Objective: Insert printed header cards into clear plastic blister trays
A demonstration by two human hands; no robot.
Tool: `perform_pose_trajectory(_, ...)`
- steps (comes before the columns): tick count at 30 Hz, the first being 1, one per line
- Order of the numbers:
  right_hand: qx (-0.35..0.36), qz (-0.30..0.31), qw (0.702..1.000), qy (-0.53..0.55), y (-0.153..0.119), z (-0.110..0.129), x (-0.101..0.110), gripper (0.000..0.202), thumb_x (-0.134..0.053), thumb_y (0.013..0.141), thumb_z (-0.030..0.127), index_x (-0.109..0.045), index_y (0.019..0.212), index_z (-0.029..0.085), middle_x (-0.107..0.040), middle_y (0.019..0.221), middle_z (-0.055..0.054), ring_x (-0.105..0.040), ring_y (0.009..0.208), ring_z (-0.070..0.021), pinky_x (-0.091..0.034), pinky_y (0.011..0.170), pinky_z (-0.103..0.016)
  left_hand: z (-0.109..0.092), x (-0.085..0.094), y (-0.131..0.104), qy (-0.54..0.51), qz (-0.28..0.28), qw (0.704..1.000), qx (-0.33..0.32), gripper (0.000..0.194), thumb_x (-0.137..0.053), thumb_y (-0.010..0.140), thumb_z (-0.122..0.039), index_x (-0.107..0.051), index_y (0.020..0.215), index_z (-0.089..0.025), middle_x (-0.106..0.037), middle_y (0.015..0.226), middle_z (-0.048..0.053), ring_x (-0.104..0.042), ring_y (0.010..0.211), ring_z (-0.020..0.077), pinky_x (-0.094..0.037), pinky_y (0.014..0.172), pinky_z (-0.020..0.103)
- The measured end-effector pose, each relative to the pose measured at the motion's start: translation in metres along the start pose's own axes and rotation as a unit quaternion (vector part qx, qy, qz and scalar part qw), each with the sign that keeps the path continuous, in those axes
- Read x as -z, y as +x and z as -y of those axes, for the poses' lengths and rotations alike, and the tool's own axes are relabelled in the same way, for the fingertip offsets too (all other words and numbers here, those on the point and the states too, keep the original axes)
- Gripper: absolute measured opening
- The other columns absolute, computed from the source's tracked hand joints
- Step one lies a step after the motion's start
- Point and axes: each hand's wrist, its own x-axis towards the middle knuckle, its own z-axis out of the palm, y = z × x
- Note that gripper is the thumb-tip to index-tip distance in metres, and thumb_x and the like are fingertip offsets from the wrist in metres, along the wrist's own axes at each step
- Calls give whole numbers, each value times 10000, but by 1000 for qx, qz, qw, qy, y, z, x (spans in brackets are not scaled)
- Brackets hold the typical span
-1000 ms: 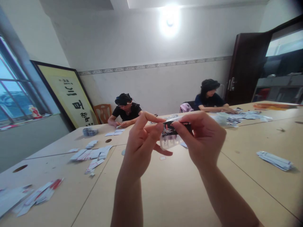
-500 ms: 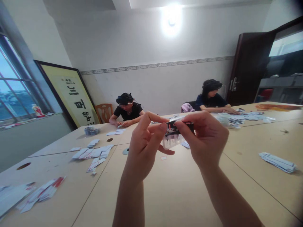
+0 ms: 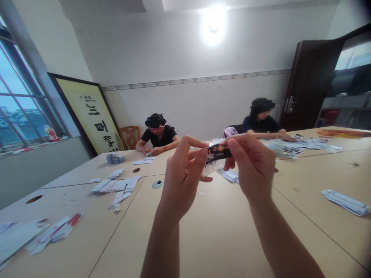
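Note:
A small clear plastic packet (image 3: 213, 166) with a black printed label (image 3: 218, 151) is raised above the table in the middle of the view. My left hand (image 3: 185, 173) pinches its left end between thumb and fingers. On the right end, my right hand (image 3: 252, 166) grips the label's edge with thumb and forefinger. The label carries white and orange print and lies along the packet's upper part. Behind my hands, a stack of white papers (image 3: 230, 176) shows in part on the table.
The wide table (image 3: 208, 239) bears paper strips (image 3: 116, 185) at left, more (image 3: 55, 233) at near left and a bundle (image 3: 344, 201) at right. Across it sit a person (image 3: 158, 135) and another person (image 3: 261, 119), near a pile of packets (image 3: 307, 144).
My right thumb and fingers have shifted outward to the label's right end, so more of its print shows. The whole view has moved slightly, with the scene sliding right.

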Motion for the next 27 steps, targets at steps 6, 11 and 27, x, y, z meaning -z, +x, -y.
perform_pose_trajectory(6,-23,16,1000,1,0,3,1,248,-550,984,333,-697,838,197,-684,701,20,-566,427,-63,-459,401,-197,6,-1,-1,17,-25,999,-24,198,-591,957,-418,-563,997,-226,-687,944,32,-718,837,171,-637,520,218)
perform_pose_trajectory(11,-30,38,999,-8,0,3,3,243,-566,977,366,-712,880,199,-705,727,13,-605,448,-69,-468,412,-193,7,-1,0,35,-34,998,-29,181,-578,965,-416,-560,1004,-240,-659,804,-5,-704,769,158,-636,527,231)
perform_pose_trajectory(27,-43,29,999,-9,-2,4,-2,132,-760,822,287,-677,880,203,-703,761,10,-663,562,-116,-548,449,-220,4,1,2,19,-29,999,-6,250,-593,945,-470,-552,996,-229,-683,848,20,-725,786,184,-642,515,247)
